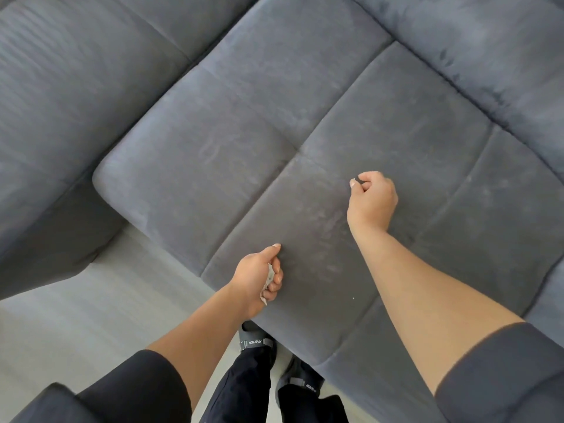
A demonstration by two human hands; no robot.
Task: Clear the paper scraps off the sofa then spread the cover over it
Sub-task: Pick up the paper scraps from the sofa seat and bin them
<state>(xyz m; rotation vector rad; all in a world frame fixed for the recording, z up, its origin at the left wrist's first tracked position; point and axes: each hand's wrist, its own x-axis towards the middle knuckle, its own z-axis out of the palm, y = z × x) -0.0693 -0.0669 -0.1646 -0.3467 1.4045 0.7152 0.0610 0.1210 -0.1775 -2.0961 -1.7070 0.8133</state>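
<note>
Left hand [259,274] clutching paper scraps [268,280], right hand [372,199] pinching

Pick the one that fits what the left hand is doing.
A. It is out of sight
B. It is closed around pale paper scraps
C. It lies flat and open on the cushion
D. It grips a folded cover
B: the left hand is curled at the sofa's front edge, with pale paper scraps showing between its fingers; no cover is in view.
</note>
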